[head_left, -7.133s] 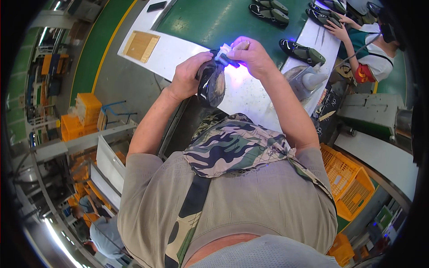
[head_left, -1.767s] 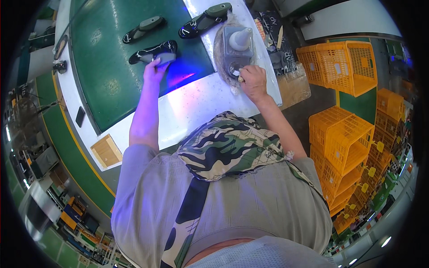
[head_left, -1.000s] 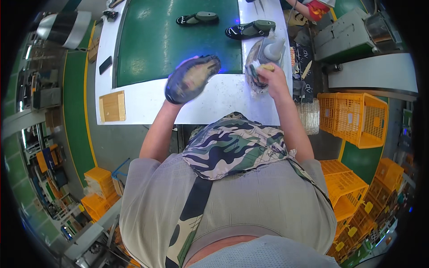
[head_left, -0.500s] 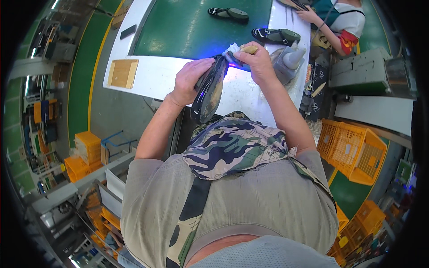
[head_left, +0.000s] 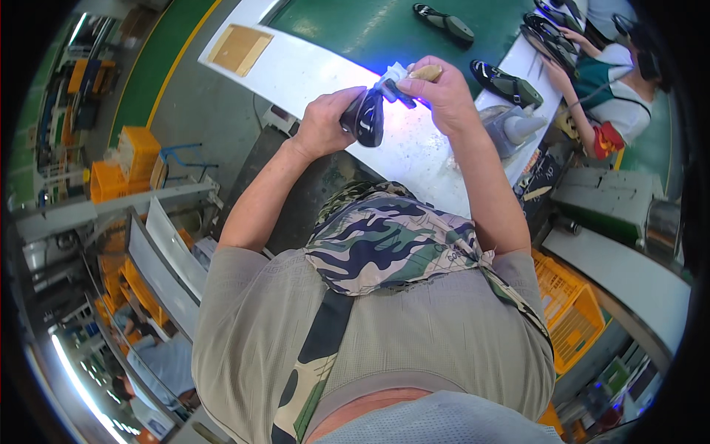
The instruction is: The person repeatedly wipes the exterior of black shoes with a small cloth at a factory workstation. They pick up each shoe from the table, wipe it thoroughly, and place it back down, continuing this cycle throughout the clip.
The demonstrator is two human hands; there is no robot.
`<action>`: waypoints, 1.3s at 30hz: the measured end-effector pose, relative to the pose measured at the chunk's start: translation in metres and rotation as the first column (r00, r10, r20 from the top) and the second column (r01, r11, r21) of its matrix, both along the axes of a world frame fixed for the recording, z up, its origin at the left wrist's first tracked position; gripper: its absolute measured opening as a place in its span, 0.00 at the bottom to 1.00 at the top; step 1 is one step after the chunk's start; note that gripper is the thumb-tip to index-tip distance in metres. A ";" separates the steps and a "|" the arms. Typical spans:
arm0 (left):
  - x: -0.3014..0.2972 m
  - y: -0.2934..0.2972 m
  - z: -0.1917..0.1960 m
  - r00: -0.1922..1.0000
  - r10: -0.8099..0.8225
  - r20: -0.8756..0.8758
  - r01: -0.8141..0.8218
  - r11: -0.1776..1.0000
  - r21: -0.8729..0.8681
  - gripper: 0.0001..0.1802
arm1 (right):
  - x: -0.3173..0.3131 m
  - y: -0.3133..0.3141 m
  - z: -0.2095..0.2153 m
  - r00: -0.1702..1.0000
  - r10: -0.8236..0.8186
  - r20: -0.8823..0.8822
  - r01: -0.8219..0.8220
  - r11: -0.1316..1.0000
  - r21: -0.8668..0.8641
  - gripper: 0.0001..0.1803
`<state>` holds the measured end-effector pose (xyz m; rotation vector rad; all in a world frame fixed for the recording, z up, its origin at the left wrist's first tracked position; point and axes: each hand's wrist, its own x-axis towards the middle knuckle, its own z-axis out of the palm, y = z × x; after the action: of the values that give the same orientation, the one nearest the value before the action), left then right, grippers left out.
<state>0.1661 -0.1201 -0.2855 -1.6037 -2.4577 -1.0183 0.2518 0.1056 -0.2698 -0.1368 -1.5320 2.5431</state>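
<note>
Two hands — left hand (head_left: 323, 122) (shoe sole (head_left: 367, 118)), right hand (head_left: 438, 92), brush (head_left: 414, 74)

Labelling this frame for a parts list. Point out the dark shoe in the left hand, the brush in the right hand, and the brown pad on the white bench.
dark shoe (head_left: 367, 118), head view, on its glossy side.
brush (head_left: 427, 72), head view, on its wooden handle.
brown pad (head_left: 239, 49), head view, on its flat middle.
</note>
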 end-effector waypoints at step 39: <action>0.076 -0.329 -0.042 0.058 -0.172 0.983 -0.699 0.696 0.163 0.34 | -0.077 -0.311 -0.038 0.646 0.763 0.032 -0.714 0.589 0.378 0.12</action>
<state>0.2419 -0.4495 -0.3278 0.1823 -1.9882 -3.0979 0.1746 -0.2057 -0.3081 0.9124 -2.3262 2.6175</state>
